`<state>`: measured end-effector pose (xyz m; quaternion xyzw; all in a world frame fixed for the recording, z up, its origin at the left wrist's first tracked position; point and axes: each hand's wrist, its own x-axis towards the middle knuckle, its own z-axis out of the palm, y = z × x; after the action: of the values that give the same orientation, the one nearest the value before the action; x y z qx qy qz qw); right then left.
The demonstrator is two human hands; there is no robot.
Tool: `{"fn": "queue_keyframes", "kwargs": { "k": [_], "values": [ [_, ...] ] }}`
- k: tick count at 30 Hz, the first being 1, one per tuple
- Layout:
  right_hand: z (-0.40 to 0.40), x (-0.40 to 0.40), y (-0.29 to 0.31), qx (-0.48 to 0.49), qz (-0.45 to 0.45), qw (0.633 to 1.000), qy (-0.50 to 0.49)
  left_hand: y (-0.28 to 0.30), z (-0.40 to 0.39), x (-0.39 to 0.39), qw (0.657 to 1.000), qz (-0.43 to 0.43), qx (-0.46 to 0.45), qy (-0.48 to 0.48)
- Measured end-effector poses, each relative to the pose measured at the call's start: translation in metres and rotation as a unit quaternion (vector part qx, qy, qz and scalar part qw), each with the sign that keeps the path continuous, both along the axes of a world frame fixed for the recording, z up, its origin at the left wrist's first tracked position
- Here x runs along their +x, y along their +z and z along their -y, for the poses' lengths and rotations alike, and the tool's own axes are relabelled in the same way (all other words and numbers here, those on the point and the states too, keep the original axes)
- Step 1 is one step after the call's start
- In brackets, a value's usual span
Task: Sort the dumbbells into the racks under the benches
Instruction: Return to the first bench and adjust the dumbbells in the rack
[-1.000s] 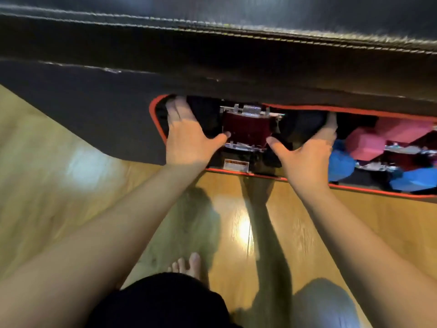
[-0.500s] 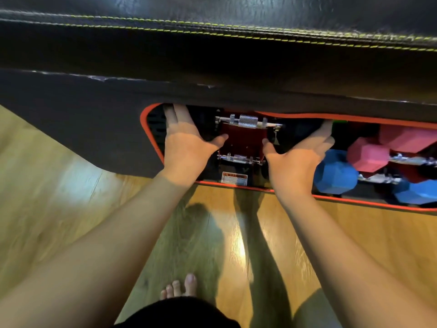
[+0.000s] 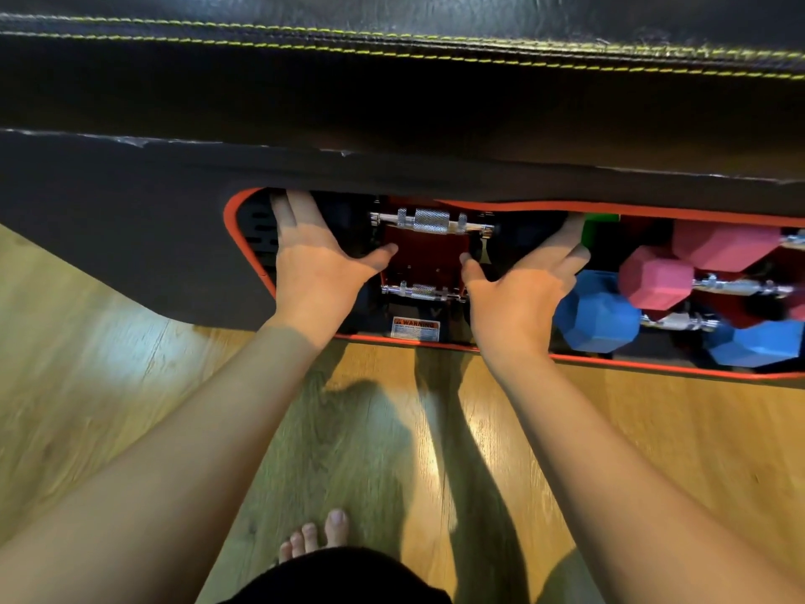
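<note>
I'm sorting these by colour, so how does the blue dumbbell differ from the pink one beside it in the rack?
The blue dumbbell lies nearer the front edge of the rack; the pink dumbbell sits behind and above it. The blue head looks larger than the pink head. Both have hexagonal heads and chrome handles running rightward.

Rack (image 3: 653, 364) under bench (image 3: 392, 102). Left hand (image 3: 316, 265) and right hand (image 3: 518, 294) flank central bracket (image 3: 429, 259). Dumbbells (image 3: 657, 276) stacked right of right hand.
</note>
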<state>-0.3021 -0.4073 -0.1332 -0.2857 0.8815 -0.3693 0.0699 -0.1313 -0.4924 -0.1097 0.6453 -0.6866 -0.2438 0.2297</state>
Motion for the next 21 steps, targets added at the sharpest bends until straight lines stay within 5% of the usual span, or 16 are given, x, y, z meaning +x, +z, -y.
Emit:
{"fn": "queue_keyframes", "kwargs": {
  "k": [3,8,14,21],
  "values": [
    [0.000,0.002,0.002,-0.016,0.009,1.000,-0.001,0.003,0.004,-0.005,0.991,0.095,-0.093,-0.014],
    [0.000,0.002,0.005,-0.041,0.019,0.999,-0.004,-0.003,0.003,-0.002,0.996,0.058,-0.072,-0.015],
    [0.000,-0.002,0.001,0.026,-0.011,1.000,0.007,-0.007,0.008,-0.002,0.952,0.273,-0.108,-0.084],
    [-0.002,0.000,0.002,-0.028,0.019,0.999,0.002,-0.010,0.003,-0.004,0.981,0.114,-0.158,-0.017]
  ]
}}
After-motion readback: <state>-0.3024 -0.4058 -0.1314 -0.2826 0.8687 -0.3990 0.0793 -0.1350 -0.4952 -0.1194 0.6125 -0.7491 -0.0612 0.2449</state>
